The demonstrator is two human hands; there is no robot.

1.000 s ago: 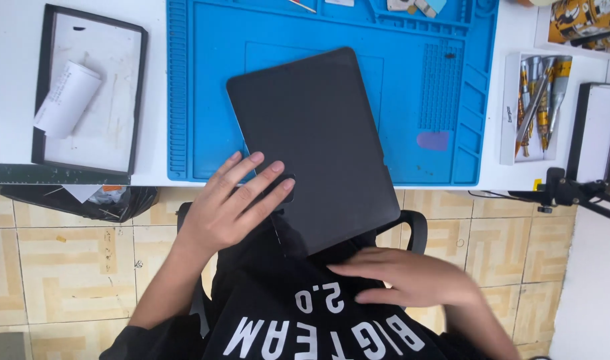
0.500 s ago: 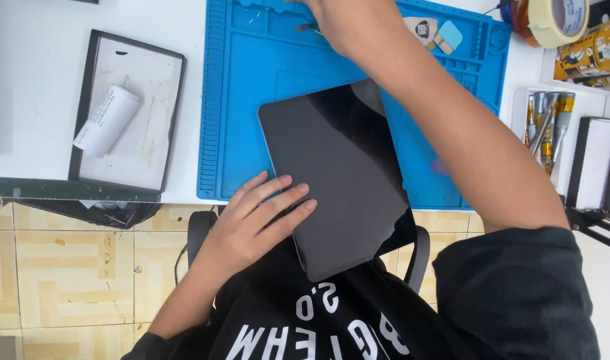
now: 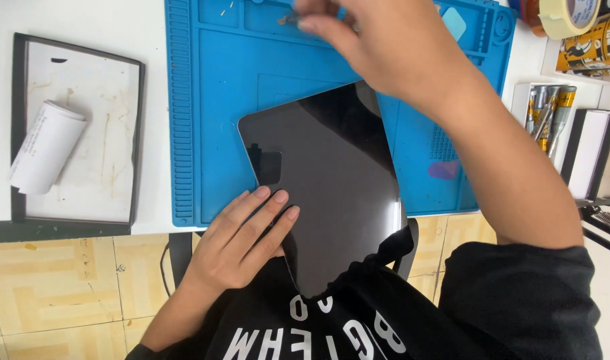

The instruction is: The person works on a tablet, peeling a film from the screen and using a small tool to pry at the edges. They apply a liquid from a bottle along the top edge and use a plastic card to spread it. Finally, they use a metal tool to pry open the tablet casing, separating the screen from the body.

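Note:
A dark tablet (image 3: 331, 173) lies screen up, half on the blue work mat (image 3: 211, 100) and half over the table's front edge against my body. My left hand (image 3: 241, 237) rests flat on its lower left corner, fingers together, steadying it. My right hand (image 3: 378, 47) reaches across to the far side of the mat, and its fingertips pinch a small thin metal tool (image 3: 288, 20) near the mat's top trays. My right forearm crosses above the tablet's right side.
A framed white pad (image 3: 111, 93) with a white paper roll (image 3: 45, 147) sits at the left. At the right are a tray of screwdrivers (image 3: 548, 110), a tape roll (image 3: 568, 13) and a pink pick (image 3: 443, 170) on the mat.
My right hand rose from my lap to the far edge of the mat and closed on a small tool. The tablet slid lower toward me; my left hand stayed on it.

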